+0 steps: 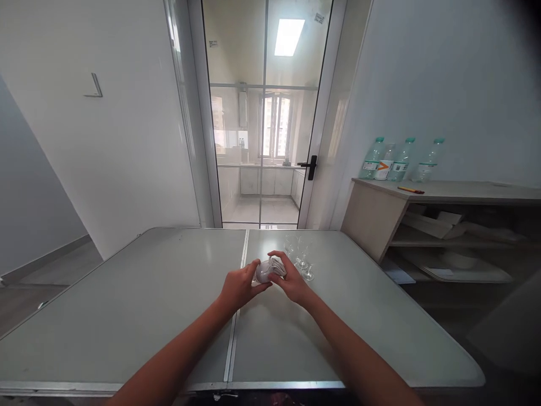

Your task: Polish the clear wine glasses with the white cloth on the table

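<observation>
My left hand (239, 286) is closed around a small clear glass (262, 272), held over the middle of the grey folding table (139, 304). My right hand (289, 279) presses a white cloth (276, 265) into or against that glass, fingers curled on it. Just behind my right hand stand several small clear stemmed glasses (301, 255) on the tabletop.
A wooden shelf unit (422, 220) stands to the right, with three water bottles (401, 159) and a pen on top. A glass door (266, 113) with a black handle faces me beyond the table. A seam runs down the table's middle.
</observation>
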The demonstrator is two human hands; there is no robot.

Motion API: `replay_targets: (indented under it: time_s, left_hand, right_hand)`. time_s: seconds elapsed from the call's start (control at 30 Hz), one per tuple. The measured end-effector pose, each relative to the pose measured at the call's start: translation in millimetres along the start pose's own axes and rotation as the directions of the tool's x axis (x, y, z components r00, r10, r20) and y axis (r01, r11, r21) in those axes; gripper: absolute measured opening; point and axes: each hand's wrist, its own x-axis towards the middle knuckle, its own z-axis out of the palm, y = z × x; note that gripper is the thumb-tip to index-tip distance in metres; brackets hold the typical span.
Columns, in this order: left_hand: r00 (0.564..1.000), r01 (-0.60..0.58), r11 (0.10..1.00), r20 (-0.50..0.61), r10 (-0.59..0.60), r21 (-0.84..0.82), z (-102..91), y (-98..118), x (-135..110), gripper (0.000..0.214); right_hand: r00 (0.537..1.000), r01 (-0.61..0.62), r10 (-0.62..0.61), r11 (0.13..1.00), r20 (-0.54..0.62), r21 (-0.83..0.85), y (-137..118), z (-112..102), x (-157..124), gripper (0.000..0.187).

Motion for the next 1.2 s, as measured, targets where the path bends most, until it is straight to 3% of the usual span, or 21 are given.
replay_targets:
  time_s: [0.13,0.2,0.3,0.4,0.47,0.53,0.6,0.63,0.7,0.77,0.8,0.87,0.93,1.03,1.1,1.2]
  left_hand:
    - [0.995,0.074,0.974,0.08,-0.058,-0.215,-4.8,7,-3,0.049]
    - [0.98,0.173,0.891,0.166,-0.112,-0.42,-9.1,12,-2,0.048]
    - [0.899,0.415,0.591,0.412,-0.148,-0.692,-17.3,19,2,0.051]
    - [0.795,0.593,0.277,0.605,-0.051,-0.756,-25.9,20,8,0.054]
    - [0.724,0.678,0.134,0.688,0.047,-0.723,-30.3,17,11,0.051]
    - [0.659,0.74,0.066,0.741,0.127,-0.67,-32.2,14,12,0.049]
    - [0.664,0.728,0.123,0.738,0.118,-0.675,-30.3,12,11,0.05]
    - [0.709,0.678,0.213,0.702,0.065,-0.704,-27.8,11,9,0.05]
    - [0.851,0.481,0.506,0.519,-0.075,-0.716,-20.0,7,5,0.051]
    - [0.962,0.234,0.801,0.249,-0.11,-0.551,-10.2,3,-1,0.052]
    - [0.986,0.134,0.889,0.15,-0.075,-0.437,-5.6,0,-3,0.052]
    - [0.998,0.016,0.96,0.067,0.003,-0.281,1.3,-4,-7,0.048]
    - [0.998,0.007,0.964,0.058,0.009,-0.266,3.3,-4,-8,0.046]
    - [0.98,0.172,0.855,0.168,-0.101,-0.49,-2.4,3,-6,0.048]
    - [0.927,0.352,0.647,0.348,-0.141,-0.676,-8.9,10,-2,0.049]
    - [0.82,0.557,0.3,0.571,-0.046,-0.775,-16.3,16,4,0.047]
  right_hand:
    - [0.99,-0.057,0.069,0.993,-0.121,0.1,8,2,3,0.044]
    - [0.989,-0.05,0.064,0.993,-0.13,0.107,8,-2,2,0.04]
    - [0.993,-0.022,0.03,0.997,-0.112,0.076,3,-12,-1,0.039]
    - [0.996,0.024,-0.022,0.999,-0.084,0.029,-1,-18,-5,0.04]
    - [0.995,0.054,-0.055,0.999,-0.084,-0.008,-2,-20,-7,0.041]
    - [0.994,0.065,-0.067,0.998,-0.082,-0.02,-2,-20,-8,0.041]
    - [0.997,0.044,-0.043,0.999,-0.071,0.011,-1,-19,-7,0.039]
    - [0.997,0.022,-0.019,0.999,-0.073,0.03,-1,-19,-5,0.038]
    - [0.995,-0.043,0.049,0.997,-0.089,0.071,0,-17,-2,0.04]
    - [0.987,-0.114,0.127,0.985,-0.099,0.133,2,-15,2,0.045]
    - [0.982,-0.141,0.16,0.974,-0.099,0.175,2,-14,3,0.047]
    - [0.976,-0.176,0.2,0.955,-0.082,0.237,2,-12,5,0.051]
    - [0.978,-0.175,0.195,0.961,-0.075,0.216,-1,-10,4,0.051]
    - [0.988,-0.142,0.146,0.986,-0.043,0.085,-7,-10,0,0.047]
    - [0.993,-0.118,0.118,0.992,-0.005,0.04,-10,-11,-2,0.045]
    - [0.998,-0.07,0.069,0.996,0.013,0.048,-13,-17,-4,0.042]
